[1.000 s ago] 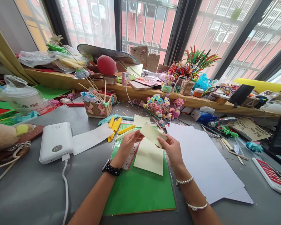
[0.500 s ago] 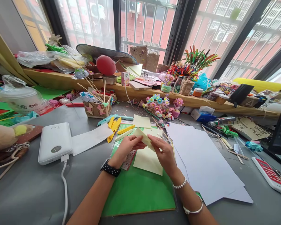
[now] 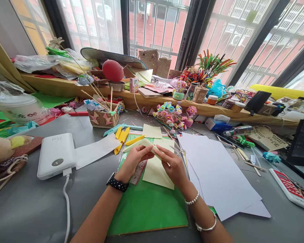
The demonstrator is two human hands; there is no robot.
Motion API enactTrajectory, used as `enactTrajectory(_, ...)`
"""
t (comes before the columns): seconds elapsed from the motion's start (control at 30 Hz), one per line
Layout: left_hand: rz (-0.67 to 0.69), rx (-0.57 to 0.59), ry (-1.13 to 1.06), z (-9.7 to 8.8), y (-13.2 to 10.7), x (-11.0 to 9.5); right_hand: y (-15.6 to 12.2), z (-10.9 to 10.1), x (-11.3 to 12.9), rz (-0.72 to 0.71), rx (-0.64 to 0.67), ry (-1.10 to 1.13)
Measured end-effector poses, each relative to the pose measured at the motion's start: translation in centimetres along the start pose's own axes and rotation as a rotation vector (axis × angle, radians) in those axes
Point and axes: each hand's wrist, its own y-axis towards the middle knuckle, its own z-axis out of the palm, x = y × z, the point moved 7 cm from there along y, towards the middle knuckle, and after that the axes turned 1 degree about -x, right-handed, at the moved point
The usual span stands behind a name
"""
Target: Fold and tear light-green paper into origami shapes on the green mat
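Note:
Between my two hands is a small pale yellow piece of paper (image 3: 155, 152), partly folded and mostly covered by my fingers. My left hand (image 3: 133, 161) pinches its left end, and my right hand (image 3: 173, 165) grips the right end. Below them, a larger pale yellow sheet (image 3: 158, 175) lies on a green sheet (image 3: 147, 209). A patterned ruler (image 3: 138, 172) sticks out beside my left hand. Folded yellow paper strips (image 3: 122, 136) lie just beyond that hand. Scissors (image 3: 181, 151) rest close to my right hand.
White paper sheets (image 3: 223, 179) lie to the right, with a red-and-white calculator (image 3: 290, 189) farther out. A white power bank (image 3: 56, 155) with a cable (image 3: 67, 206) sits at left. A woven basket (image 3: 103, 118) and crocheted flowers (image 3: 171, 116) stand at the back.
The small paper, showing a raised flap before, is now folded flatter and narrower. My fingers have drawn closer together over it. The whole view has shifted slightly.

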Motion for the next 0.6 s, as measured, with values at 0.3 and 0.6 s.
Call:
enactTrajectory(0.3, -0.005, 0.106, 0.197, 0.9, 0.0, 0.4, 0.3, -1.5, -2.2, 0.331, -0.146, 0.338)
enactTrajectory(0.6, 0.043, 0.346, 0.444, 2.4, -0.4, 1.5, -0.4, -0.1, -4.3, 0.568, -0.051, 0.515)
